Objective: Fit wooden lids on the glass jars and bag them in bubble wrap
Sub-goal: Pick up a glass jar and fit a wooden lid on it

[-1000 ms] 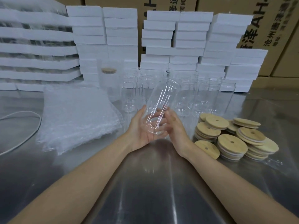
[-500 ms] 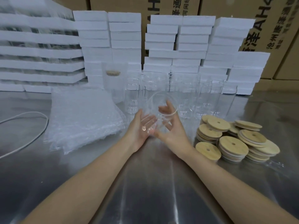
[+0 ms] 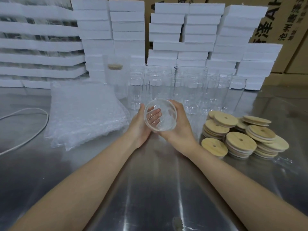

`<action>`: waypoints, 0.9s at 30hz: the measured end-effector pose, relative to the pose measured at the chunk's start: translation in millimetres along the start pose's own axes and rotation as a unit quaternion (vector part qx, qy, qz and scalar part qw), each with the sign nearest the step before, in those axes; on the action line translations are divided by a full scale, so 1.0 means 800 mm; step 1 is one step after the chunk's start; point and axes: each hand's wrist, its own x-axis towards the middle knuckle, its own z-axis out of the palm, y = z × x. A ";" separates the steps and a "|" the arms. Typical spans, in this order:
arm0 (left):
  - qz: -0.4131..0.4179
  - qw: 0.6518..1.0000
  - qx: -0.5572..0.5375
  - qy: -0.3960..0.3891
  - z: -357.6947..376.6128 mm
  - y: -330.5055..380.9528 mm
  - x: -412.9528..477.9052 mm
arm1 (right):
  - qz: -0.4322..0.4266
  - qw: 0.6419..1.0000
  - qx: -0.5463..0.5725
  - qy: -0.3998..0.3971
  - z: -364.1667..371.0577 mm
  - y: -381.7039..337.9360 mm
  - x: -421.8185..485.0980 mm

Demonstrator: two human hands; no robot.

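Both hands hold one clear glass jar [image 3: 164, 121] above the steel table, its open mouth turned toward me. My left hand [image 3: 140, 129] cups its left side, and its fingers show through the glass. My right hand [image 3: 179, 129] wraps the right side and the underside. Round wooden lids [image 3: 240, 141], each with a small hole, lie in low stacks to the right. A flat pile of bubble-wrap bags [image 3: 83, 114] lies to the left. Behind it stands a lidded jar in a bubble bag [image 3: 116, 77].
Several empty glass jars [image 3: 195, 90] stand in rows behind my hands. White foam blocks [image 3: 168, 35] are stacked along the back, with cardboard boxes [image 3: 295, 30] behind them. A white cable [image 3: 25, 129] curves over the steel table [image 3: 150, 189] at the left.
The jar stood tilted upward between my hands, mouth away from me. It has swung down, and its open mouth now faces me. Both hands stayed on it.
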 end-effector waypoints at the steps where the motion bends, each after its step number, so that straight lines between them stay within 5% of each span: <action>1: 0.010 1.000 0.008 -0.010 0.001 0.000 -0.004 | 0.013 1.000 0.015 -0.001 0.000 -0.001 -0.001; 7: 0.240 0.965 0.105 -0.007 0.019 -0.005 -0.035 | 0.137 0.973 0.176 0.060 -0.013 -0.013 0.009; 11: 0.433 0.857 0.265 -0.082 0.020 -0.007 -0.052 | 0.273 0.878 0.391 0.040 -0.013 -0.018 0.009; 14: 0.512 0.791 0.330 -0.056 0.025 -0.009 -0.051 | 0.328 0.812 0.483 -0.005 -0.014 -0.017 0.007; 20: 0.512 0.803 0.304 0.006 0.043 -0.027 -0.060 | 0.388 0.706 0.585 -0.091 -0.010 -0.019 0.005; 23: 0.519 0.795 0.313 0.020 0.042 -0.026 -0.058 | 0.391 0.701 0.592 -0.075 -0.009 -0.020 0.006; 27: 0.520 0.790 0.324 0.026 0.037 -0.025 -0.057 | 0.376 0.753 0.538 -0.053 -0.007 -0.026 0.005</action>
